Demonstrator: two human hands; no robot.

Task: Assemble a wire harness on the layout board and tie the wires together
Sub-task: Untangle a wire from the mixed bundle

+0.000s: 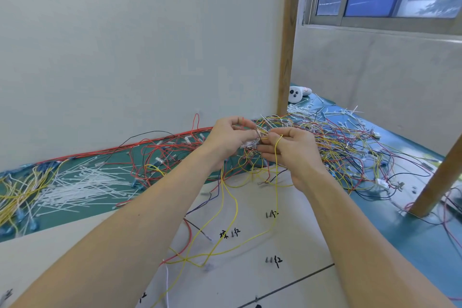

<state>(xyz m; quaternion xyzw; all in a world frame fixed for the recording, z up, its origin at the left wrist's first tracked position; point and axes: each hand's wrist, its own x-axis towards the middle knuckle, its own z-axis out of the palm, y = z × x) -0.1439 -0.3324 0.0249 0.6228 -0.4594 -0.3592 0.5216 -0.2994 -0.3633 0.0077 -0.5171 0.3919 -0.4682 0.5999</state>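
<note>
Both hands up over the board (250, 245): left hand (228, 137) and right hand (291, 150) pinching a yellow wire (276, 170) that hangs toward 6 o'clock.

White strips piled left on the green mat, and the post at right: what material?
White strips: look like nylon cable ties, thin, stiff and straight, some with small heads at one end. Post: probably wood, matte brown with faint grain, though a wood-look finish can't be ruled out.
</note>
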